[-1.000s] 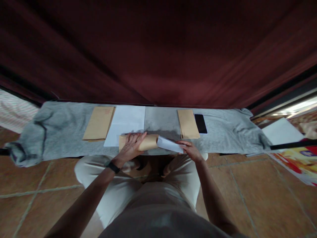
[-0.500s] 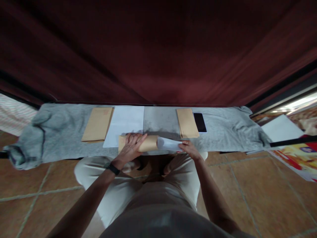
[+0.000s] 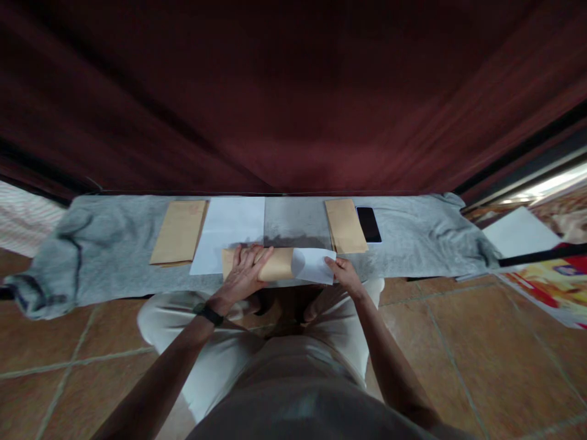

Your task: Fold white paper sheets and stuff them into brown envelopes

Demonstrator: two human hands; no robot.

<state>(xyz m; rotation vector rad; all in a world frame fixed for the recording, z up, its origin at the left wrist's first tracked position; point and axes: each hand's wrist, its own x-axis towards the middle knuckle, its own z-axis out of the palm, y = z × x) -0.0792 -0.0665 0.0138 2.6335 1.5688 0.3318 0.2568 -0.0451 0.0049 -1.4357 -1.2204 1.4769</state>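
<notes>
A brown envelope point(image 3: 280, 264) lies lengthwise near the front edge of the cloth-covered bench. My left hand point(image 3: 245, 269) rests flat across its left part, fingers stretched out and thumb apart. From the envelope's right end juts a white sheet of paper point(image 3: 312, 264), its left portion hidden inside. My right hand point(image 3: 343, 273) pinches the outer end of that sheet between thumb and fingers.
Brown envelopes point(image 3: 178, 232) lie at the left beside white paper point(image 3: 229, 229). More brown envelopes point(image 3: 347, 226) and a dark-screened phone point(image 3: 369, 224) are on the right. Grey cloth point(image 3: 413, 238) covers the bench; a dark red curtain point(image 3: 284, 122) hangs behind.
The white sheet now looks flatter and broader, its right end slightly nearer the envelope. My right hand has shifted a little left with it. My left hand stays on the envelope.
</notes>
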